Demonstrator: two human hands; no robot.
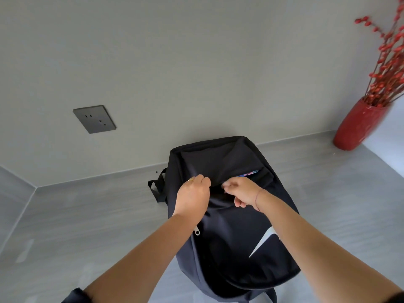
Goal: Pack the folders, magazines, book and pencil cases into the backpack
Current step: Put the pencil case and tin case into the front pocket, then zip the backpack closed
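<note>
A black backpack [231, 232] with a white mark on its front lies on the grey table, its top toward the wall. My left hand [193, 196] grips the fabric at the left side of the upper opening. My right hand [241, 191] pinches something small at the opening's edge, most likely a zipper pull, though it is hidden by my fingers. A strip of a colourful item [250, 173] shows inside the opening at the right. A silver zipper pull [197, 231] hangs on the bag's left side. No folders, magazines or book lie outside the bag.
A red vase [358, 125] with red berry branches stands at the back right corner. A dark wall socket [94, 119] sits on the wall at left. A black strap [156, 188] sticks out to the bag's left. Grey table [87, 226] surface surrounds the bag.
</note>
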